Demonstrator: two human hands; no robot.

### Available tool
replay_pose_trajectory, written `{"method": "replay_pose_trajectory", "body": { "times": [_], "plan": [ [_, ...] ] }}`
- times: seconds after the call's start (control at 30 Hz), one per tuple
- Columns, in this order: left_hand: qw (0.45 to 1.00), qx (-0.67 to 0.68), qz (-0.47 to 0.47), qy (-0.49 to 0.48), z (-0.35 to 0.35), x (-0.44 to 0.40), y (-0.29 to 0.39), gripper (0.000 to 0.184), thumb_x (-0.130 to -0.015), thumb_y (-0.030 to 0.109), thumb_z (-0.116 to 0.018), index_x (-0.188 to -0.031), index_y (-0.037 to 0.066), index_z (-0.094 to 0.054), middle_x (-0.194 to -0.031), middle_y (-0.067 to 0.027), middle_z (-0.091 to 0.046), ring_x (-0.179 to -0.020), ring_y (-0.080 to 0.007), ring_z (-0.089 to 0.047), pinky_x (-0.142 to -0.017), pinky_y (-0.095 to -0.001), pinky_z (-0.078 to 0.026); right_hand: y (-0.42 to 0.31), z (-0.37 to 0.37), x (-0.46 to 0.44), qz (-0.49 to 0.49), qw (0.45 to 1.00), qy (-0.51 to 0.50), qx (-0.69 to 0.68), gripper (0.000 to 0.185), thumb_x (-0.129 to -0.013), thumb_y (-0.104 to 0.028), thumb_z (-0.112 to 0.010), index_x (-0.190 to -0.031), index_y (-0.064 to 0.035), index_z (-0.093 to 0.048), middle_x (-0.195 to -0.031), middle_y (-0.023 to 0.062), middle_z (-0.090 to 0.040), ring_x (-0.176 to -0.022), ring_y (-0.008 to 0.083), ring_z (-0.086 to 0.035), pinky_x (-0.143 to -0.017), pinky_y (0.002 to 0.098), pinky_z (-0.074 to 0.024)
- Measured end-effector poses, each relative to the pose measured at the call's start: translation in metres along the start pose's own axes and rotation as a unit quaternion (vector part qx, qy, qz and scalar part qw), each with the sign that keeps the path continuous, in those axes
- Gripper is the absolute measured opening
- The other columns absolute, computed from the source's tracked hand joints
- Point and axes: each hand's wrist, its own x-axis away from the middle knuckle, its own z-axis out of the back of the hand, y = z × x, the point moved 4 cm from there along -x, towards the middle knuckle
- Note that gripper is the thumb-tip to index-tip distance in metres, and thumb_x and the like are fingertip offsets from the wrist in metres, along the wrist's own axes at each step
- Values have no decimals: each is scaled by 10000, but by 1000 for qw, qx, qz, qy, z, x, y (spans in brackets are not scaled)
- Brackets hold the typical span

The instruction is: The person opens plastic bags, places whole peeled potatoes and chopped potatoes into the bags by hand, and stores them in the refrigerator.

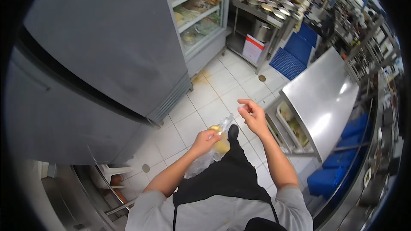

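My left hand (206, 141) is closed on a clear plastic bag (199, 165) in front of my apron. Something pale yellow (221, 146) shows through the plastic; its kind I cannot make out. The top of the bag sticks up past my fingers, and its loose lower part hangs near my forearm. To the right, my right hand (254, 118) is raised in the air over the tiled floor, apart from the bag. Its thumb and fingers are bent and spread, with nothing visible between them.
A large grey fridge (107, 38) fills the left, beside a glass-fronted display fridge (201, 17). At right stands a steel counter (321, 98) with an opened drawer (291, 124) of food containers. Farther off are a steel table (257, 9) with pots, blue mats (289, 62) and blue bins (327, 182).
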Motion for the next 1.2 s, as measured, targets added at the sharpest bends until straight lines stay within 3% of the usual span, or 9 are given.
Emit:
{"method": "replay_pose_trajectory", "body": {
  "times": [0.2, 0.33, 0.53, 0.63, 0.73, 0.83, 0.87, 1.0, 1.2],
  "plan": [
    [986, 55, 28, 154, 63, -53, -20, 167, -869, 154, -675, -769, 20, -665, -762, 10, -640, -741, -80, -551, -690, -255, -444, -84, -16, -202, 274, 951, -84, 118, 333, -939, -294, -611, -1113, -15, -662, -870, 142, -647, -783, 283, -624, -734, 370, -497],
    [949, 108, 74, 287, 90, -67, -4, 166, -852, 158, -689, -749, 30, -666, -725, 1, -641, -719, -80, -563, -672, -254, -444, -156, -42, -334, 464, 859, -82, 201, 402, -957, -396, -574, -1061, -19, -667, -1001, 166, -631, -961, 368, -590, -802, 463, -489],
    [880, 129, 92, 448, 109, -55, 12, 131, -836, 106, -674, -726, 37, -654, -721, 10, -631, -712, -78, -554, -677, -246, -435, -285, -95, -497, 593, 769, -41, 236, 692, -959, -632, -431, -1237, -26, -617, -1303, 184, -572, -1140, 379, -558, -947, 469, -489],
    [836, 166, 117, 510, 109, -43, 13, 107, -826, 89, -668, -731, 43, -652, -726, 11, -627, -707, -81, -546, -677, -241, -424, -332, -121, -552, 642, 717, 13, 271, 655, -967, -621, -405, -1254, -69, -608, -1339, 123, -572, -1166, 360, -553, -956, 450, -496],
    [802, 195, 154, 543, 115, -37, -4, 79, -813, 79, -661, -740, 49, -651, -735, 9, -622, -699, -81, -535, -674, -235, -410, -355, -145, -593, 718, 641, 64, 265, 514, -945, -519, -550, -1224, -95, -635, -1277, 111, -596, -1078, 322, -588, -884, 407, -523],
    [792, 216, 172, 544, 129, -41, -27, 83, -807, 79, -672, -733, 48, -648, -731, 6, -623, -684, -83, -535, -647, -239, -413, -381, -154, -598, 741, 614, 77, 260, 543, -937, -513, -569, -1257, -79, -626, -1333, 163, -569, -1106, 321, -600, -929, 413, -512],
    [796, 219, 159, 541, 135, -46, -48, 92, -811, 83, -679, -731, 50, -647, -738, 9, -624, -685, -82, -535, -640, -240, -414, -391, -158, -607, 636, 700, -82, 314, 748, -937, -647, -447, -1365, -40, -536, -1496, 251, -398, -1298, 391, -494, -1081, 436, -407],
    [830, 213, 146, 495, 172, -81, -67, 105, -805, 86, -690, -721, 49, -641, -724, 13, -607, -680, -84, -531, -626, -248, -415, -425, -154, -580, 572, 624, -115, 520, 785, -933, -699, -367, -1170, -3, -643, -1373, 201, -531, -1112, 393, -608, -912, 484, -504],
    [906, 110, 90, 399, 232, -163, -48, 141, -805, 113, -695, -718, 34, -619, -702, 14, -589, -683, -92, -522, -639, -268, -425, -434, -165, -594, 584, 579, -105, 559, 828, -910, -732, -359, -1164, 1, -649, -1298, 224, -564, -991, 424, -640, -818, 482, -536]
  ]
}}
